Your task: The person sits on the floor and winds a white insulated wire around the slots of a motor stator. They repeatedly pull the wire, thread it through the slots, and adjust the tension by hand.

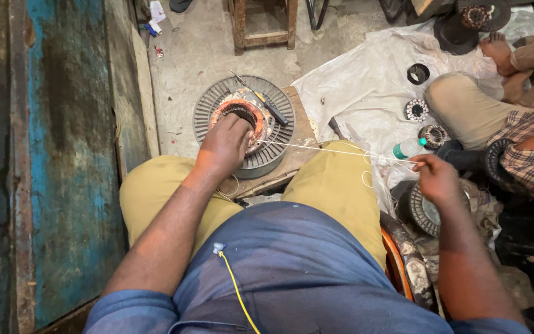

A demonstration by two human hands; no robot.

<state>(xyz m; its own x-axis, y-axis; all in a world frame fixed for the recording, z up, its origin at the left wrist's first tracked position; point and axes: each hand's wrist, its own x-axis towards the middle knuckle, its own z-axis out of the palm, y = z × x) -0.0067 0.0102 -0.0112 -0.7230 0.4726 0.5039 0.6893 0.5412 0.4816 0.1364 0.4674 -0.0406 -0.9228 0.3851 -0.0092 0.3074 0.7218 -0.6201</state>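
Observation:
My left hand (224, 145) presses down on a round motor stator (242, 99) with copper windings, which rests on a wooden board (298, 133) between my knees. My fingers lie over the copper coil ring. My right hand (435, 178) is out to the right, pinching a thin white string (329, 149) that runs taut from the stator across my right knee. A dark screwdriver (267, 102) lies across the stator's top.
A blue painted wooden panel (69, 154) stands at left. A white plastic sheet (366, 86) at right carries small stators (416, 110), a black ring and a small bottle (408, 148). Another person (514, 117) sits at far right. A wooden stool (264, 25) stands behind.

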